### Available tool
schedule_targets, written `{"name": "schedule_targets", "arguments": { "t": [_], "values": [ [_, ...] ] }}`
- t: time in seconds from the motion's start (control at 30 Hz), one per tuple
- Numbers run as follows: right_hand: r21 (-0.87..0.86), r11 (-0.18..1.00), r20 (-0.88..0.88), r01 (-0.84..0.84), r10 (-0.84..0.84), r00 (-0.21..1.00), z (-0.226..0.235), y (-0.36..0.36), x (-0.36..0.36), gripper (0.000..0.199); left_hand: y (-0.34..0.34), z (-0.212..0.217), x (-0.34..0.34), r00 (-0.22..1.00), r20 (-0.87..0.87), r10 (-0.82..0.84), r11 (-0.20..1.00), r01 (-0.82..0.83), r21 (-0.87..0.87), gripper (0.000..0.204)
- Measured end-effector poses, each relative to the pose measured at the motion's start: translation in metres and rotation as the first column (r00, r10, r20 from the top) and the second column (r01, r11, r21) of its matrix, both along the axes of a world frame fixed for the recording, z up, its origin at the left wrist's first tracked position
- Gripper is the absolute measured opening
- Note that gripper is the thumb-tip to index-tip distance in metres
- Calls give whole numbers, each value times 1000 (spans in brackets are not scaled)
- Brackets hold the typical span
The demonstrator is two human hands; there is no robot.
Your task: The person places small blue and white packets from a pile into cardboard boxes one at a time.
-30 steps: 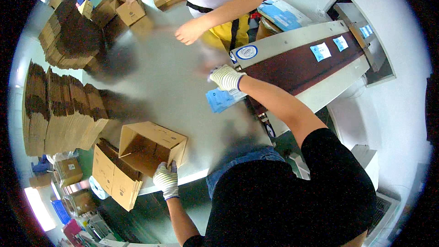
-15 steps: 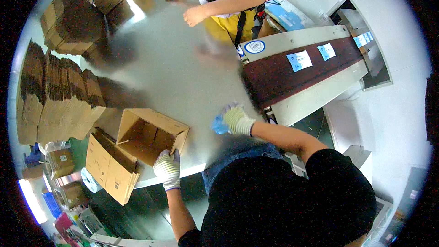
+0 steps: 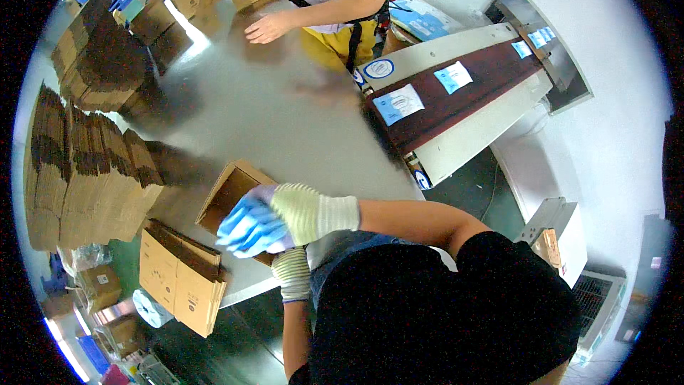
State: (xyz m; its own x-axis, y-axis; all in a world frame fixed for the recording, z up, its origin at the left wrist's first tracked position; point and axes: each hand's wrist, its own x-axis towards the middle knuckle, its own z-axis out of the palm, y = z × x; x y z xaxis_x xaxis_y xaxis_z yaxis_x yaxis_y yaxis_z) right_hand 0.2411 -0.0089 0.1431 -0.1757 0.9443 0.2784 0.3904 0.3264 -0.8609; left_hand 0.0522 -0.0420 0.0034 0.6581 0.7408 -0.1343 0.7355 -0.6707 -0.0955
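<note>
Striped gloves cover both hands. My right hand (image 3: 303, 212) is closed on a blue-and-white packet (image 3: 249, 227), blurred by motion, above an open cardboard box (image 3: 226, 192). Whether it is a single packet or more, I cannot make out. Below it, my left hand (image 3: 291, 274) stays at the box's near edge, gripping it; its fingertips are hidden behind my right hand and the packet. The box stands on the grey table, its mouth facing me, with much of its inside covered by the packet.
A dark red conveyor belt (image 3: 427, 107) at the right carries several packets out of a wall opening (image 3: 545, 50). Flattened cartons (image 3: 182, 278) lean at the table's front-left edge, and tall carton stacks (image 3: 92, 185) stand behind them. Across the table is a co-worker (image 3: 335, 0).
My right hand has swung left with the packet, from beside the belt to over the box. Packets on the belt have come nearer. My left hand stays by the box's edge.
</note>
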Motion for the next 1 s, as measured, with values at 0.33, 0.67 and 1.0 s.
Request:
{"name": "schedule_targets", "arguments": {
  "t": [0.33, 0.67, 1.0],
  "values": [
    [-183, 976, 887, -122, 217, 407, -171, 22, -93, 30, -10, 9, -14, 996, -32, -87, 995, 85, -51, 19],
    [-469, 876, 645, 114, 252, 721, -199, 30, -99, 22, -11, -1, -29, 990, -61, -129, 992, 129, -6, 24],
    [-169, 985, 788, -11, 142, 599, -185, 23, -107, 21, 3, -20, -45, 991, -39, -130, 987, 133, 92, 18]
  ]
}}
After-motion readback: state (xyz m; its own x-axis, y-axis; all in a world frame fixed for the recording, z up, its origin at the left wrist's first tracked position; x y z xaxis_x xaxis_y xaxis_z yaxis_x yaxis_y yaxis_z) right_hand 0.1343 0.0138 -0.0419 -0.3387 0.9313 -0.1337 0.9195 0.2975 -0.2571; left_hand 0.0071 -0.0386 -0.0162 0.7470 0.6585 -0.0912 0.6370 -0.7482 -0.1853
